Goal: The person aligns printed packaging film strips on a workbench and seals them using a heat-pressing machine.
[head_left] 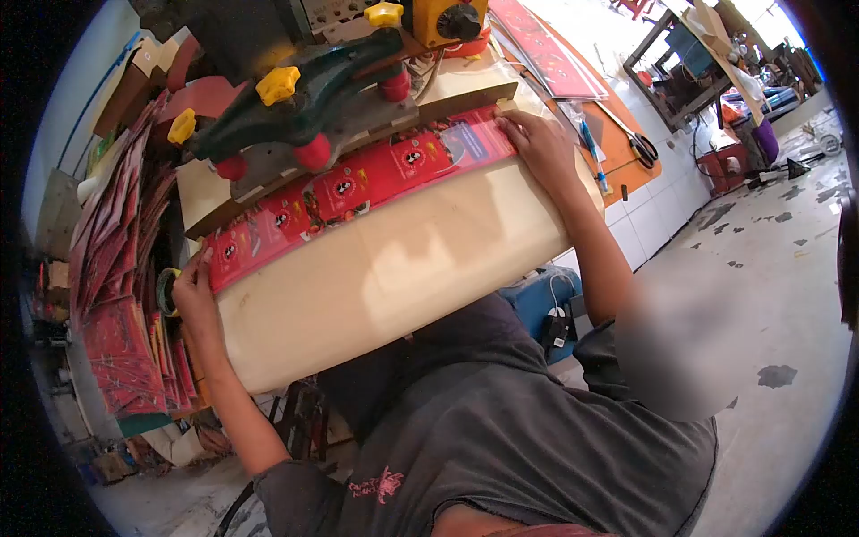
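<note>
A long red printed plastic strip (pixel 344 190), with repeated food pictures and round logos, lies across a pale cream work surface (pixel 385 268) under the front of a machine. My left hand (pixel 194 288) holds the strip's left end, fingers closed at its edge. At the opposite end, my right hand (pixel 540 150) grips the strip's right corner, with the fingertips on the film and the thumb partly hidden. The strip's far edge runs along the machine's metal bar (pixel 349 143). Above it is a dark green clamp arm (pixel 295 112) with yellow knobs (pixel 278 86) and red collars (pixel 313 152).
Stacked red printed sheets (pixel 125 331) crowd the left side, with a tape roll (pixel 167 293) close to my left hand. Scissors (pixel 642 149) and a blue-handled cutter (pixel 588 143) lie on an orange board (pixel 631 183) to the right. A blue box (pixel 528 300) stands below the work surface.
</note>
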Motion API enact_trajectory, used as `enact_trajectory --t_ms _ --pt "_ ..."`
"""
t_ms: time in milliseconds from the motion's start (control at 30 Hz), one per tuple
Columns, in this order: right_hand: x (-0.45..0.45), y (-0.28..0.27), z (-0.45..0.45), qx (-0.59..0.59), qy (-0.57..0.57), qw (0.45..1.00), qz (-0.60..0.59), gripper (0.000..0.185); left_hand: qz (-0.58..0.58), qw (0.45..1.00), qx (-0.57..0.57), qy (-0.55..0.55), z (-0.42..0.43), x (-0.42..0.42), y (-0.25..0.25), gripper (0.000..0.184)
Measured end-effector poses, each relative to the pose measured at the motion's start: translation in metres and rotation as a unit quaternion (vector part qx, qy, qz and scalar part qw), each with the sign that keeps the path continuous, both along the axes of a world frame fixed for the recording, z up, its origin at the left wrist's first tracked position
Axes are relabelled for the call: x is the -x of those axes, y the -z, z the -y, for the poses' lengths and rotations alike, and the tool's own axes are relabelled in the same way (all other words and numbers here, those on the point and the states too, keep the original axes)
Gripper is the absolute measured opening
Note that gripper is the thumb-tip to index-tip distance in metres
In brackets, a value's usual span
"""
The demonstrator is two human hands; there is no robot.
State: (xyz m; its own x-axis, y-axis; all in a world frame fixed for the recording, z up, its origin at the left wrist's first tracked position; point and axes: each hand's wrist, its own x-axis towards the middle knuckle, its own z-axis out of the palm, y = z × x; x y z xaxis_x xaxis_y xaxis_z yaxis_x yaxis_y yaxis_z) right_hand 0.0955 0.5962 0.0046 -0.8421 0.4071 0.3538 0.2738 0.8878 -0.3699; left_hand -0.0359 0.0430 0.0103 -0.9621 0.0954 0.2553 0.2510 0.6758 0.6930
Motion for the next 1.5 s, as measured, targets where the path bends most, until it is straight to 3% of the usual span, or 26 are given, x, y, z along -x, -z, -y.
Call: enact_trajectory --t_ms 200,1033,1500 --pt "0.001 0.001 -0.001 0.006 -0.007 1.0 0.005 0.035 0.033 0.998 0.037 -0.038 -0.006 -0.004 -0.01 0.036" --pt "0.001 0.0 0.0 0.026 0.005 1.0 -0.01 0.035 0.011 0.999 0.044 -0.015 -0.001 0.003 -0.003 0.04" --pt "-0.003 -0.007 0.006 0.045 0.007 0.999 -0.006 0.037 0.016 1.0 -0.018 0.004 0.004 0.006 0.004 0.037"
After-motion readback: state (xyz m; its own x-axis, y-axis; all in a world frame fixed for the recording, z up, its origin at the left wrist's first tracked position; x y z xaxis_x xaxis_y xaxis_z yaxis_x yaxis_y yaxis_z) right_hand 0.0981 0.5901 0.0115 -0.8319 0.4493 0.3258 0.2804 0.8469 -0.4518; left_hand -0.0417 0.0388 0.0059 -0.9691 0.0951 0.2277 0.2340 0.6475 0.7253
